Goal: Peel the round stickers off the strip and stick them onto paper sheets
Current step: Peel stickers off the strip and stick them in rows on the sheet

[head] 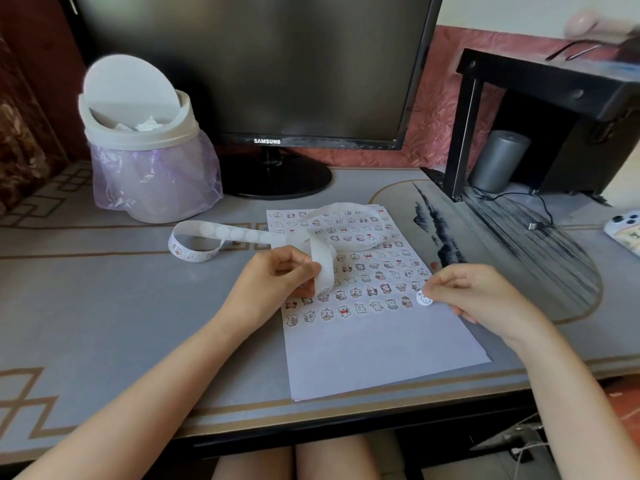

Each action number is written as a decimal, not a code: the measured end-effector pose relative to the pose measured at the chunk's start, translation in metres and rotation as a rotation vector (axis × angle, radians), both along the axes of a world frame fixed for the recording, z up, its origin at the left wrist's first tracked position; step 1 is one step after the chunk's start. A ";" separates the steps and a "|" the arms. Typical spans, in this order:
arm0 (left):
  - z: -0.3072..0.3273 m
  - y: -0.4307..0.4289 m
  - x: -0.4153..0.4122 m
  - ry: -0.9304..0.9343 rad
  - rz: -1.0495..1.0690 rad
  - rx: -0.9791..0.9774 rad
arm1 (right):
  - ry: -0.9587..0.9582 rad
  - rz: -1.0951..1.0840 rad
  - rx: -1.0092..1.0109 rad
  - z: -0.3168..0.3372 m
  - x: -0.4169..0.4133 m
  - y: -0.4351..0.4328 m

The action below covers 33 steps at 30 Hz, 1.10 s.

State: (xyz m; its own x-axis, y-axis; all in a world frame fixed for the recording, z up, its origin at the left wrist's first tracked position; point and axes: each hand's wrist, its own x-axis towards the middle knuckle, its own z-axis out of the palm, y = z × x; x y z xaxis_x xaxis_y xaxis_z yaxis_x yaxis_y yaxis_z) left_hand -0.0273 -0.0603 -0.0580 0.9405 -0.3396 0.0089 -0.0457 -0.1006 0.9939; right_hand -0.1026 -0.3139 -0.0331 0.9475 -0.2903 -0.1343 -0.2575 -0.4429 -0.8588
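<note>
While the left hand [277, 277] grips the white strip [225, 233] in curled fingers [294, 264], the right hand [478, 296] pinches one round sticker [424, 299] between thumb and forefinger, at the right edge of the paper sheets [374, 355] — whether it touches the paper I cannot tell. Rows of stickers [346, 271] cover the top sheet's upper part. The strip loops leftward over the worktop [104, 306], its far end curled near a lidded bin [145, 147] — a dark monitor [249, 64] stands behind.

Cartoon prints on the round paper stickers [360, 308] were too small to read. A white, dark-buttoned gadget [625, 230] at the grey tabletop's [104, 306] right edge was cropped by the frame; a pale pink object [588, 20] beyond its far right corner was blurred.
</note>
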 end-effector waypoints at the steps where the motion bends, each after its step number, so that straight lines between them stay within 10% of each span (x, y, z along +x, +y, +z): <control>1: 0.000 0.000 0.000 0.001 0.001 0.000 | 0.002 0.000 -0.006 0.000 0.000 0.000; 33: -0.002 0.001 0.000 -0.026 -0.001 0.038 | -0.068 -0.046 -0.144 -0.016 0.001 -0.001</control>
